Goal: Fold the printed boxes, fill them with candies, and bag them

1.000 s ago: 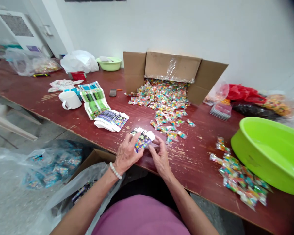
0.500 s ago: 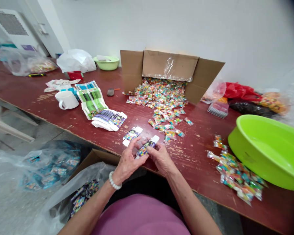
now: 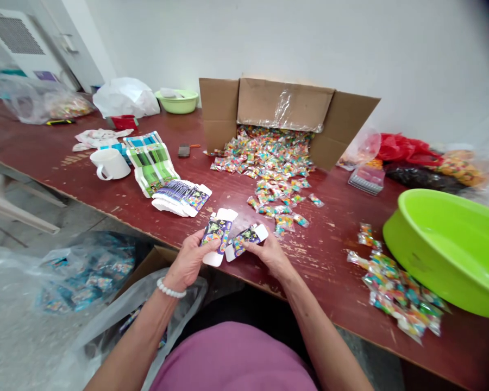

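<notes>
My left hand (image 3: 190, 256) grips a flat purple printed candy box (image 3: 215, 233) with white end flaps, thumb on its front. In my right hand (image 3: 269, 254) is a second small purple candy box (image 3: 244, 243), tilted, its white flaps open at both ends. The two boxes are close together above the table's front edge. A fanned stack of flat purple boxes (image 3: 187, 196) lies left of my hands, against green printed cartons (image 3: 155, 165). Beyond my hands, wrapped candies (image 3: 283, 209) spill from an open cardboard box (image 3: 285, 103).
A big lime-green basin (image 3: 415, 255) stands at the right, beside a pile of candy packets (image 3: 395, 290). At the left is a white mug (image 3: 111, 164). Below the table edge, a clear plastic bag (image 3: 101, 326) lines a carton, next to a bag of blue packets (image 3: 89, 277).
My left hand has moved off the right-hand box and picked up the flat box that lay on the table. My right hand still holds its box.
</notes>
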The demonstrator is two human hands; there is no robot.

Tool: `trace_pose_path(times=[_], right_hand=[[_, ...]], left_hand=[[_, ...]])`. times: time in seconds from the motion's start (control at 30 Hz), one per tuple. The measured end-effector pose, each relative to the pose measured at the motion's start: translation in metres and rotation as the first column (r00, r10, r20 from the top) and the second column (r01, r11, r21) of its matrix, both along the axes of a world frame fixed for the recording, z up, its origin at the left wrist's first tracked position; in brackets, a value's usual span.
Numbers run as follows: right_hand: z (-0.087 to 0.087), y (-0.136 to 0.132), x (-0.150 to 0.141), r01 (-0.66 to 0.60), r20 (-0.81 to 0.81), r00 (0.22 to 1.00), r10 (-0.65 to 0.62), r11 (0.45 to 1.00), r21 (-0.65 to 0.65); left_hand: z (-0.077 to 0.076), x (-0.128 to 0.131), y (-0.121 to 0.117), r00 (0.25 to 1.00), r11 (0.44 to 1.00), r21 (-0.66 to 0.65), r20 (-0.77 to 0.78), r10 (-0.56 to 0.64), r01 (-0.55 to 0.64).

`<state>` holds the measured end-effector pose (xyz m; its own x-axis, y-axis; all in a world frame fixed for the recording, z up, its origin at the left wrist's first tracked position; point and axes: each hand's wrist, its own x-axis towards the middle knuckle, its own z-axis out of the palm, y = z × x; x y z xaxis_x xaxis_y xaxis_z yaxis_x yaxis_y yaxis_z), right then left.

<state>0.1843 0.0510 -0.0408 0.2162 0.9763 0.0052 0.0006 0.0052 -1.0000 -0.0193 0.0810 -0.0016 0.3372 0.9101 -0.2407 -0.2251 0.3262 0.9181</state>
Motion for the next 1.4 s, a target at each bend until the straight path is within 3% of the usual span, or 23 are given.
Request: trace_pose_path(times=[0.03,0.1,0.17,0.2,0.3,0.4,0.53,0.63,0.77,0.87,1.0,1.23,1.33,1.4], right_hand=[[0.0,0.0,0.005,0.089,0.144,0.985,-0.092,0.996,0.029],[0.006,-0.005,0.011,0.257,0.385,0.87,-0.309,0.949,0.181],[0.02,-0.014,0.011,0.277,0.501,0.747,-0.437,0.89,0.363],[0.029,-0.02,0.009,0.24,0.521,0.721,-0.457,0.87,0.431],[0.055,-0.036,-0.006,0.053,0.55,0.748,-0.371,0.86,0.507],[0.066,-0.041,-0.019,-0.07,0.646,0.721,-0.249,0.902,0.425],[0.063,-0.038,-0.019,-0.148,0.732,0.676,-0.089,0.956,0.253],[0.061,-0.038,-0.012,-0.239,0.688,0.725,0.029,0.948,0.212],[0.06,-0.047,-0.008,-0.357,0.604,0.777,0.176,0.914,0.193],[0.056,-0.056,-0.011,-0.404,0.564,0.785,0.256,0.902,0.153],[0.05,-0.06,-0.013,-0.43,0.524,0.787,0.324,0.898,0.091],[0.054,-0.057,-0.005,-0.516,0.421,0.775,0.472,0.857,-0.011],[0.057,-0.06,-0.006,-0.535,0.41,0.768,0.493,0.845,-0.014],[0.055,-0.062,-0.011,-0.474,0.415,0.806,0.421,0.88,0.026]], left_hand=[[0.0,-0.003,0.0,1.0,1.0,-0.006,-0.001,-0.001,0.001],[0.001,-0.005,-0.003,0.999,0.999,-0.032,-0.024,-0.029,0.029],[0.002,-0.004,-0.008,0.995,0.994,-0.072,-0.051,-0.085,0.081],[0.003,-0.002,-0.011,0.991,0.989,-0.092,-0.054,-0.122,0.117],[0.005,0.007,-0.022,0.978,0.972,-0.109,0.016,-0.208,0.208],[0.006,0.014,-0.033,0.96,0.961,-0.033,0.062,-0.272,0.274],[0.006,0.013,-0.044,0.935,0.931,0.126,-0.146,-0.324,0.343],[0.007,0.009,-0.049,0.894,0.893,0.195,-0.284,-0.345,0.406],[0.006,0.003,-0.053,0.843,0.855,0.043,-0.198,-0.5,0.517],[0.004,-0.001,-0.051,0.79,0.784,-0.146,-0.029,-0.613,0.603],[-0.002,-0.002,-0.045,0.721,0.697,-0.228,0.036,-0.692,0.68],[-0.003,0.002,-0.042,0.734,0.711,-0.22,0.037,-0.678,0.668],[-0.001,0.004,-0.043,0.766,0.761,-0.151,-0.033,-0.642,0.631],[0.001,0.008,-0.044,0.811,0.82,-0.113,-0.125,-0.571,0.561]])
